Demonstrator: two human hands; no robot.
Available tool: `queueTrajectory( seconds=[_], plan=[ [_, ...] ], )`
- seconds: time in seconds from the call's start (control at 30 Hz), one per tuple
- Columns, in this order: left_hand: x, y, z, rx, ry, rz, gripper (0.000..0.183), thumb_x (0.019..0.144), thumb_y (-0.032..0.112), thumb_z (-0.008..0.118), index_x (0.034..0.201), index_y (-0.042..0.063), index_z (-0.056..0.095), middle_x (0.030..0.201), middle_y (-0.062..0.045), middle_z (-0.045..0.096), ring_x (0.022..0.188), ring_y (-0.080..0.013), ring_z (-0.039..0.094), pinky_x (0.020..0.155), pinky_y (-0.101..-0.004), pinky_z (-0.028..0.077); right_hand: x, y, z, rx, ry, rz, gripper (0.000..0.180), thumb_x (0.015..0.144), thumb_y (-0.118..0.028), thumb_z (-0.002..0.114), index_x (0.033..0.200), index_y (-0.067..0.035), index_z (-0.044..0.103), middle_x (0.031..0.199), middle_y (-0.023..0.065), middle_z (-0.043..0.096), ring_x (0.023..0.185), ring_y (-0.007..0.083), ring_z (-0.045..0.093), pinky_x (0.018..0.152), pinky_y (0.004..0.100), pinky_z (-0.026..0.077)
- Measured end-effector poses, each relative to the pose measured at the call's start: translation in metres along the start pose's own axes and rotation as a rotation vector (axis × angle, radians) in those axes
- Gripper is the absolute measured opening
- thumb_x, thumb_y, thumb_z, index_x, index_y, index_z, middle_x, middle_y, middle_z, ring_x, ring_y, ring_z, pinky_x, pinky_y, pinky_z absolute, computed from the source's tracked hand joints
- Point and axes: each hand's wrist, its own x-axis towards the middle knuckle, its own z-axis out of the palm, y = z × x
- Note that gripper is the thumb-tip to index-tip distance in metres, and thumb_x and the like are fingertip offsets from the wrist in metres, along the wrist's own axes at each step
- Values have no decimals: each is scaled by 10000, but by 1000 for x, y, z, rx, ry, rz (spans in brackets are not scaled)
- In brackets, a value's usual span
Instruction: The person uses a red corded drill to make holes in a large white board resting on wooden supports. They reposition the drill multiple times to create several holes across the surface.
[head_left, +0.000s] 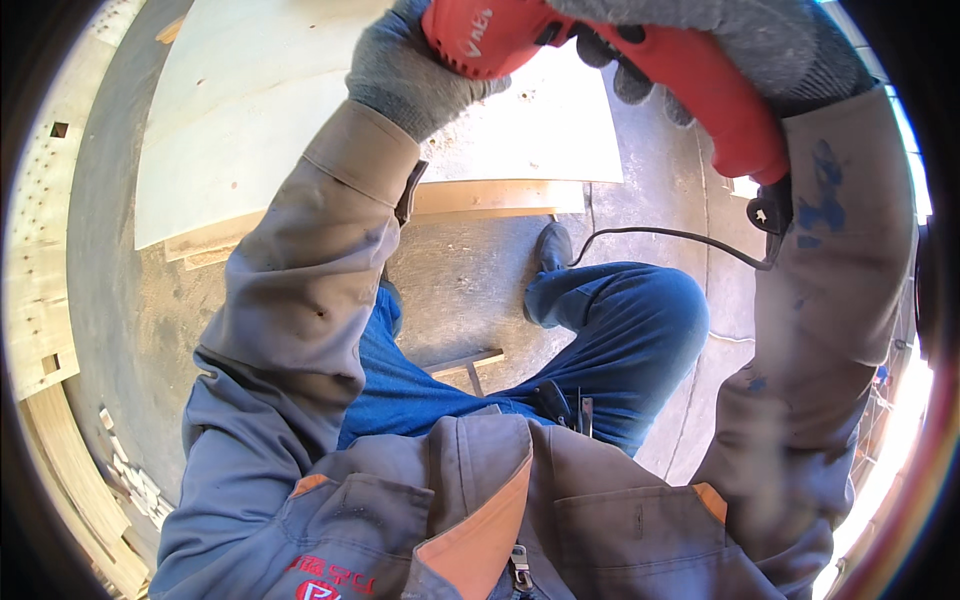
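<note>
A red corded power tool (697, 97), its kind not certain, is held up at the top of the view by both gloved hands. My left hand (409, 71), in a grey knit glove, grips the tool's rounded front housing. Over the rear body lies my right hand (727, 37), gloved too, with dark fingertips curled beneath it. A black cord leaves the handle and runs down to the floor. Below the tool is a large pale wooden panel (247, 135) with wood dust and small marks on it. The tool's working end is out of view.
Under the panel's near edge shows a wooden board (487, 198). Long perforated boards (37, 255) stand at the far left, near small white offcuts (139, 480). A T-shaped piece (469, 363) lies on the concrete floor (457, 300) between my legs. The black cord (667, 231) loops beside my right knee.
</note>
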Motion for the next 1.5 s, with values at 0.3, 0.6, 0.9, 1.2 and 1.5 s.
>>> queueTrajectory(
  seconds=[0.3, 0.6, 0.9, 1.2, 1.5],
  plan=[
    [-1, 3, 46, -239, 175, -111, 540, 1011, 401, 181, 1446, 126, 341, 1499, -185, 334, 1370, -407, 330, 1074, -686, 218, -4, 7, 11, -371, 121, -125, 683, 745, -350, 804, 1201, 86, 542, 845, 143, 651, 624, 179, 649, 547, 278, 566],
    [14, -30, 51, -259, 76, -239, 493, 1016, 385, 279, 1401, 96, 388, 1454, -162, 412, 1327, -365, 407, 1078, -670, 239, -5, 34, -20, -147, 45, -113, 682, 758, -340, 797, 1223, 80, 528, 863, 146, 650, 629, 178, 650, 555, 281, 570],
    [18, -55, 92, -274, 140, -384, 455, 1025, 344, 305, 1396, 92, 384, 1461, -164, 397, 1333, -375, 389, 1076, -680, 234, -10, 65, -52, -16, 31, -31, 682, 770, -331, 789, 1245, 74, 514, 882, 149, 650, 635, 176, 652, 563, 283, 574],
    [34, -82, 72, -118, 100, -349, 509, 1016, 400, 318, 1424, 97, 338, 1461, -160, 392, 1327, -365, 398, 1065, -663, 283, 4, 85, -64, 33, -28, -9, 682, 783, -322, 782, 1267, 68, 501, 901, 152, 649, 640, 175, 653, 571, 286, 578],
    [42, -95, 74, -88, 72, -343, 576, 1008, 482, 244, 1448, 116, 313, 1485, -164, 359, 1355, -372, 364, 1075, -679, 238, 1, 99, -65, -27, -10, -59, 668, 805, -305, 766, 1289, 62, 486, 920, 156, 647, 646, 174, 654, 574, 289, 583]
  ],
)
